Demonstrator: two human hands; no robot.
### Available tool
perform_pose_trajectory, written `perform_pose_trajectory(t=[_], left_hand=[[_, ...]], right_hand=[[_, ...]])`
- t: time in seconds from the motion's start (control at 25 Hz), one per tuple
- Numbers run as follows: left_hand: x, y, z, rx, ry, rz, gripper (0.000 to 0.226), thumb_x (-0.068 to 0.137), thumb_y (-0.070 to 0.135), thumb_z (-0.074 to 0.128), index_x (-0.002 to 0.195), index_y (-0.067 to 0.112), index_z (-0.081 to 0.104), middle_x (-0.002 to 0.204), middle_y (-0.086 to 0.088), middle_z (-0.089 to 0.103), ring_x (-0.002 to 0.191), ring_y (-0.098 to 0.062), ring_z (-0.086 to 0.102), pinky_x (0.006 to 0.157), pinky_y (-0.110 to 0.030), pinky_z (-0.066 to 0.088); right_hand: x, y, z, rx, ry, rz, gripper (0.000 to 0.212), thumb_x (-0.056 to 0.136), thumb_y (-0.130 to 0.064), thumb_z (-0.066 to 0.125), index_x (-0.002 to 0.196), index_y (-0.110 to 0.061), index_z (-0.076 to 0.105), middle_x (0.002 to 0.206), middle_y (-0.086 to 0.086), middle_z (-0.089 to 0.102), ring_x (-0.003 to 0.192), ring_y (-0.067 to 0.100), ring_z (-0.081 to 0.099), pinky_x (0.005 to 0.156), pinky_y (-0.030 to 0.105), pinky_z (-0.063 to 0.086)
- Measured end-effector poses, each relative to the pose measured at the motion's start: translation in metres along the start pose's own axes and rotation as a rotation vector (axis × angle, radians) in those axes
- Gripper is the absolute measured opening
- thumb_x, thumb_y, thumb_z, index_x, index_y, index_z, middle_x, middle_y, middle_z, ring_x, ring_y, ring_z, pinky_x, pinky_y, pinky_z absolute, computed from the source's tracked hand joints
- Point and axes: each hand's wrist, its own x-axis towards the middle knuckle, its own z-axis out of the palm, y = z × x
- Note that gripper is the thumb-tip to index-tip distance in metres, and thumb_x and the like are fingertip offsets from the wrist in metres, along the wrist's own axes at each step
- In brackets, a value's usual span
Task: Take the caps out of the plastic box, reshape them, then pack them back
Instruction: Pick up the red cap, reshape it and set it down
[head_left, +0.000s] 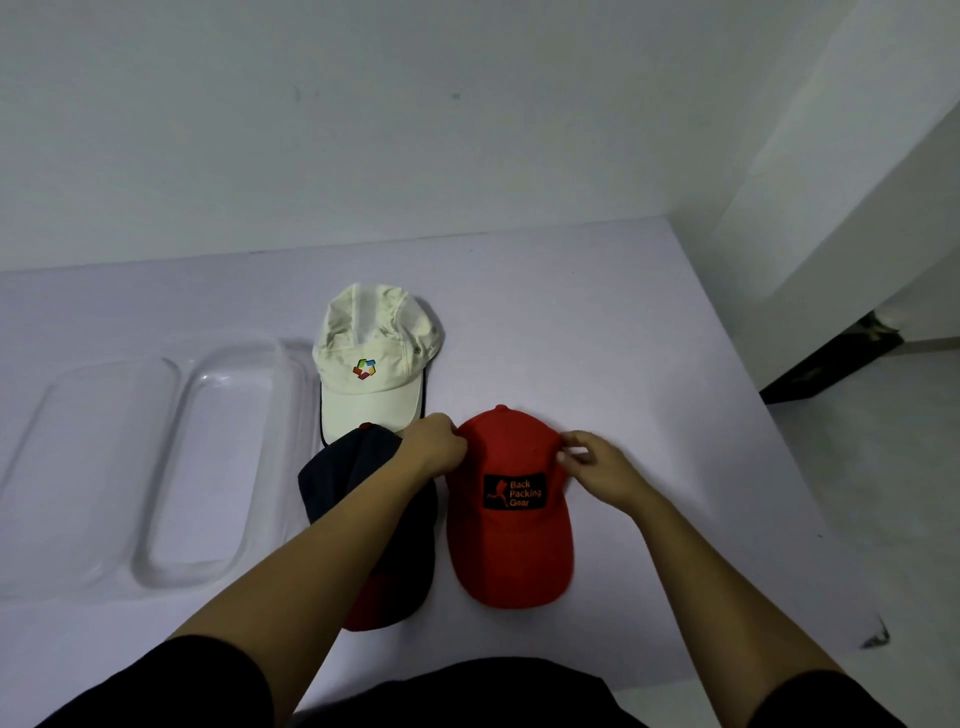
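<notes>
A red cap (511, 551) with a black "Back Packing Gear" patch lies on the table, brim toward me. My left hand (435, 444) pinches the left side of its crown. My right hand (597, 467) pinches the right side of the crown. To the left lies a navy cap with a red brim (343, 478), partly under my left forearm. Behind them sits a cream cap (371, 353) with a coloured logo. The clear plastic box (218, 395) stands at the left with nothing in it.
A clear lid (78, 467) lies to the left of the box. The lilac table (675, 364) ends at the right, with floor and a dark door base (831, 364) beyond. A white wall rises behind.
</notes>
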Motion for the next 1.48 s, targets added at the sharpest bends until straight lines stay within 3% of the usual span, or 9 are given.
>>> perform_pose_trajectory(t=[0.24, 0.32, 0.4, 0.52, 0.72, 0.92, 1.08, 1.24, 1.48], left_hand=[[-0.002, 0.001, 0.014, -0.152, 0.053, 0.030, 0.028, 0.095, 0.019, 0.039, 0.112, 0.001, 0.052, 0.105, -0.015, 0.060, 0.094, -0.027, 0.061, 0.080, -0.036, 0.049], [-0.001, -0.002, 0.014, -0.181, 0.067, 0.038, 0.028, 0.096, 0.020, 0.040, 0.113, 0.001, 0.052, 0.106, -0.017, 0.062, 0.093, -0.027, 0.062, 0.079, -0.035, 0.049], [-0.003, -0.003, 0.012, -0.214, 0.077, 0.050, 0.027, 0.096, 0.019, 0.041, 0.114, 0.002, 0.052, 0.104, -0.015, 0.061, 0.087, -0.022, 0.059, 0.069, -0.027, 0.046], [-0.005, 0.000, 0.011, -0.308, 0.075, 0.039, 0.026, 0.095, 0.018, 0.041, 0.114, 0.004, 0.052, 0.102, -0.012, 0.060, 0.087, -0.020, 0.059, 0.068, -0.024, 0.044], [-0.005, 0.008, 0.009, -0.351, 0.119, 0.054, 0.026, 0.095, 0.020, 0.041, 0.113, 0.007, 0.054, 0.097, -0.008, 0.062, 0.080, -0.015, 0.058, 0.062, -0.021, 0.042], [-0.002, -0.001, 0.007, -0.239, 0.127, 0.070, 0.024, 0.092, 0.025, 0.053, 0.103, 0.006, 0.062, 0.097, -0.010, 0.069, 0.090, -0.022, 0.067, 0.087, -0.035, 0.052], [-0.002, -0.009, 0.005, -0.171, 0.101, 0.088, 0.022, 0.091, 0.026, 0.054, 0.100, 0.008, 0.065, 0.091, -0.007, 0.072, 0.084, -0.016, 0.066, 0.081, -0.027, 0.050], [-0.005, -0.008, 0.003, -0.417, -0.172, -0.001, 0.016, 0.091, 0.006, 0.046, 0.088, 0.002, 0.062, 0.075, -0.009, 0.065, 0.067, -0.016, 0.062, 0.077, -0.032, 0.053], [-0.008, -0.015, 0.005, -0.206, -0.029, 0.102, 0.018, 0.096, 0.019, 0.047, 0.094, 0.008, 0.062, 0.067, -0.001, 0.067, 0.063, -0.010, 0.064, 0.069, -0.024, 0.051]], right_hand=[[-0.001, -0.003, 0.015, -0.023, -0.034, -0.081, 0.031, 0.101, -0.023, 0.035, 0.123, -0.012, 0.053, 0.121, 0.001, 0.055, 0.110, 0.012, 0.048, 0.094, 0.024, 0.036], [0.004, 0.000, 0.018, -0.188, 0.126, -0.200, 0.028, 0.099, -0.017, 0.038, 0.112, -0.004, 0.060, 0.115, 0.004, 0.052, 0.107, 0.013, 0.043, 0.096, 0.024, 0.034], [0.002, -0.001, 0.018, -0.237, 0.206, -0.253, 0.024, 0.099, -0.017, 0.038, 0.096, -0.006, 0.059, 0.097, 0.005, 0.053, 0.092, 0.015, 0.047, 0.084, 0.025, 0.037], [-0.005, -0.009, 0.018, -0.004, 0.189, -0.209, 0.030, 0.101, -0.025, 0.030, 0.088, -0.005, 0.048, 0.077, 0.006, 0.053, 0.069, 0.015, 0.047, 0.064, 0.028, 0.036], [-0.002, -0.011, 0.020, 0.279, 0.211, -0.121, 0.032, 0.101, -0.031, 0.028, 0.085, -0.012, 0.047, 0.075, -0.001, 0.048, 0.069, 0.012, 0.044, 0.067, 0.028, 0.039], [0.001, 0.006, 0.020, 0.148, 0.319, -0.177, 0.021, 0.099, -0.019, 0.038, 0.084, -0.018, 0.052, 0.080, -0.003, 0.053, 0.073, 0.009, 0.050, 0.068, 0.020, 0.039], [-0.002, 0.013, 0.008, 0.109, 0.151, -0.154, 0.014, 0.097, -0.020, 0.045, 0.090, -0.019, 0.057, 0.090, -0.003, 0.058, 0.082, 0.008, 0.054, 0.073, 0.017, 0.041], [-0.005, 0.005, -0.010, 0.101, -0.077, -0.145, 0.016, 0.094, -0.022, 0.053, 0.079, -0.025, 0.058, 0.081, -0.013, 0.062, 0.080, 0.004, 0.057, 0.080, 0.023, 0.043], [-0.006, -0.007, -0.037, 0.052, -0.043, -0.054, 0.010, 0.087, -0.027, 0.063, 0.080, -0.020, 0.064, 0.075, -0.009, 0.065, 0.071, 0.006, 0.060, 0.070, 0.021, 0.044]])
